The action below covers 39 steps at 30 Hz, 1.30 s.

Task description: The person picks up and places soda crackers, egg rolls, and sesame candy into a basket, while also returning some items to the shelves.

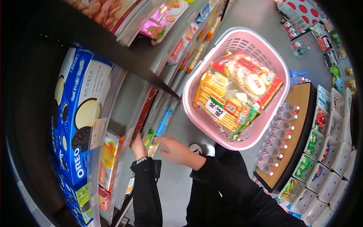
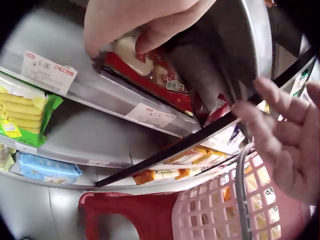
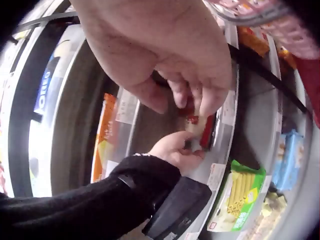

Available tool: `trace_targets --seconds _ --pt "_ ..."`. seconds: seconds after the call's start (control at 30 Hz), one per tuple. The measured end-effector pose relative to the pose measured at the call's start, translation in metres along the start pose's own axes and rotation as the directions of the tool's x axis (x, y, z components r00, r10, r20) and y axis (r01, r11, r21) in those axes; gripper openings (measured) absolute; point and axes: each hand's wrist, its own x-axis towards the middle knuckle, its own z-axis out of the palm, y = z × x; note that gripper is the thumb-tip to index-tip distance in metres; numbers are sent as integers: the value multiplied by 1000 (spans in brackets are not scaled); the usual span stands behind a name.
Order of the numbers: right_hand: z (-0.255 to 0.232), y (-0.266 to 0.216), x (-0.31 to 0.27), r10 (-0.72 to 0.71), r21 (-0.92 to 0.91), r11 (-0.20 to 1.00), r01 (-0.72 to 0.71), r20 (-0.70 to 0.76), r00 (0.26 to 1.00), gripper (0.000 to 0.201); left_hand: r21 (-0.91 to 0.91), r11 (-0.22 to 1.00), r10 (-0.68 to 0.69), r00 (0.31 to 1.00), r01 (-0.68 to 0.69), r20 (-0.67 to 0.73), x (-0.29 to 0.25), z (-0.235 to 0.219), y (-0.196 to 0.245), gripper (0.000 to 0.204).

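On a middle shelf, my left hand (image 1: 138, 146) grips a red bag of rice crackers (image 2: 162, 86) by its near end, with the thumb and fingers at opposite sides of it. Pale round crackers show through the wrapper in the left wrist view. My right hand (image 1: 177, 152) hovers beside it, fingers loosely bent and holding nothing; the left wrist view shows that hand (image 2: 287, 132) apart from the bag. A pink basket (image 1: 280, 62) stands ahead, holding a red cracker bag (image 1: 251, 75) and a pack of stick biscuits (image 1: 215, 104).
Blue Oreo boxes (image 1: 77, 113) fill the shelf at left. Below the cracker bag lie a green biscuit pack (image 3: 240, 195) and a blue pack (image 3: 289, 160). A dark shelf post (image 2: 210, 131) crosses close by. Water bottles (image 1: 278, 142) line a wooden counter (image 1: 293, 132) at right.
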Motion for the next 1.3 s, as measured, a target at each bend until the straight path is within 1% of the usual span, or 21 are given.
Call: trace_targets --seconds 0.07,0.13,0.17,0.2,0.23,0.27,0.3,0.33,0.4,0.43,0.47,0.5,0.57,0.6,0.63,0.67,0.73,0.9,1.1,1.17,1.3 --pt "-25 -28 -24 -14 -3 1000 14 62 998 32 48 998 31 999 -30 -18 -30 0 17 41" --pt "-59 -55 -49 -156 -52 985 162 116 981 30 -22 992 121 991 -123 -54 -64 -2 11 48" --pt "-81 -71 -61 -85 -24 996 88 97 992 28 -112 984 120 981 -138 -154 -89 6 18 43" --pt "-105 -82 -72 -14 7 1000 14 82 997 26 -67 989 119 985 -128 -124 -109 3 16 41" --pt "-126 -77 -79 -83 -93 992 81 -16 996 22 -60 995 81 996 -84 -39 -127 0 16 37" --pt "-153 -94 -86 9 -105 994 -23 -129 992 19 -93 990 102 995 -104 -21 -147 5 18 33" --pt "-180 -91 -91 -150 -365 929 66 -208 967 16 -122 991 70 997 -64 42 -166 8 18 30" --pt "-203 -76 -96 -69 -263 964 -32 -367 928 14 -183 982 58 991 -36 117 -183 12 22 29" --pt "-247 -78 -106 -23 -373 905 -203 -521 853 16 -316 947 38 964 49 262 -211 26 35 28" --pt "-265 -74 -113 -48 -510 810 -290 -550 834 22 -305 948 25 941 85 338 -222 34 43 28" --pt "-281 -70 -121 48 -657 615 -436 -521 852 27 -292 949 11 914 118 405 -233 41 51 28" --pt "-288 -62 -129 20 -710 570 -414 -491 871 31 -299 949 50 892 97 449 -242 51 59 27" --pt "-304 -29 -135 153 -561 703 -436 -480 864 38 -303 950 101 839 78 534 -258 69 72 26" --pt "-305 -23 -135 319 -274 830 -487 -482 816 38 -266 960 87 806 90 586 -264 75 85 24" --pt "-305 -21 -135 489 42 851 -524 -428 760 38 -310 945 105 799 105 592 -269 85 86 23" --pt "-304 -19 -135 477 21 858 -513 -400 783 38 -321 946 157 784 56 601 -273 93 87 23" --pt "-304 -18 -136 546 435 812 -389 -330 770 36 -341 940 221 778 -9 588 -281 104 94 23" --pt "-306 -18 -140 573 496 779 -384 -314 757 32 -364 931 187 807 37 560 -300 108 104 21" --pt "-326 19 -127 647 812 479 -333 -70 759 21 -353 936 194 841 -4 504 -309 97 92 24" --pt "-322 25 -120 649 826 483 -291 -114 752 17 -380 925 182 853 20 489 -313 96 93 24" --pt "-323 29 -116 480 868 470 -161 -98 872 14 -367 930 174 857 19 485 -316 95 96 24"
